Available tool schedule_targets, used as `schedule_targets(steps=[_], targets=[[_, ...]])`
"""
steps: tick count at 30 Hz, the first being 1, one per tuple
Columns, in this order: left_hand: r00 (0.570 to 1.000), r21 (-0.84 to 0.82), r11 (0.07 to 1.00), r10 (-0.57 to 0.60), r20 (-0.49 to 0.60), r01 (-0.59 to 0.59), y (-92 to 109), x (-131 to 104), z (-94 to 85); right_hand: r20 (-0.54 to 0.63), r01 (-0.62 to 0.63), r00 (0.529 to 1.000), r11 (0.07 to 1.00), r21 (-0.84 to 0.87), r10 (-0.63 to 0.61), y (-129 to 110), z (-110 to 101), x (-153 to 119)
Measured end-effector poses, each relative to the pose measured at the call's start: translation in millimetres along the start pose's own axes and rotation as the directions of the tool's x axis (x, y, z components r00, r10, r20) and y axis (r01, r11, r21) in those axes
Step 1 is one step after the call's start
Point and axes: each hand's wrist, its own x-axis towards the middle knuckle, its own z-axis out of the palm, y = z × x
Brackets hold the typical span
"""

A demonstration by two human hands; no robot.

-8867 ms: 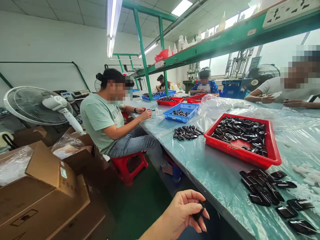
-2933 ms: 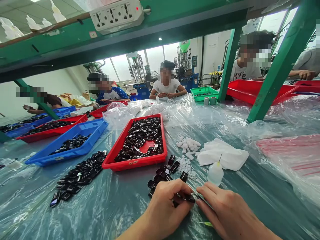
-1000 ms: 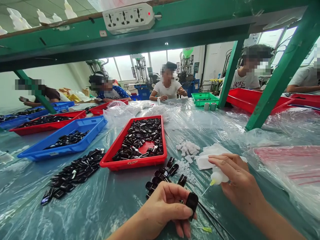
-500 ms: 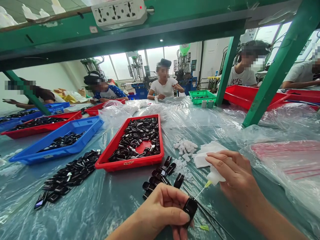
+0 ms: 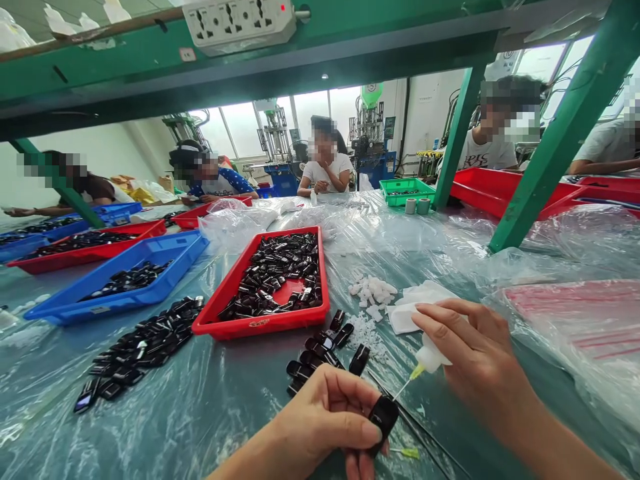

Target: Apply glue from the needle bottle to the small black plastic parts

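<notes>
Between thumb and fingers, my left hand [image 5: 333,423] holds a small glossy black plastic part [image 5: 384,419]. A white squeeze bottle [image 5: 431,355] with a yellow-hubbed needle tip is gripped in my right hand [image 5: 480,357]. The needle reaches down to the upper edge of the black part; whether it touches cannot be made out. Just beyond my left hand lie several similar black parts [image 5: 315,353]. Small white pieces [image 5: 373,293] are heaped behind them, beside a folded white cloth [image 5: 407,313]. Thin dark rods [image 5: 425,433] and another yellow needle tip [image 5: 410,453] lie under my hands.
A red tray [image 5: 260,327] full of black parts stands ahead, with a blue tray [image 5: 60,310] and a loose pile of parts [image 5: 135,353] to its left. Plastic bags [image 5: 575,320] lie right. A slanted green post [image 5: 565,127] and overhead beam frame the table. Several people sit beyond.
My hands stay nearly in place, needle at the black part. The person across has raised a hand toward the face. The view has shifted slightly.
</notes>
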Motion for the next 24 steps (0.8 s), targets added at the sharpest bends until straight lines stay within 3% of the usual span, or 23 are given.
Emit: schedule_targets(steps=[24], targets=[[0.999, 0.022, 0.999, -0.037, -0.003, 0.037, -2.3, -1.1, 0.4, -0.06, -0.01, 0.998, 1.0, 0.024, 0.012, -8.1, -4.4, -1.4]])
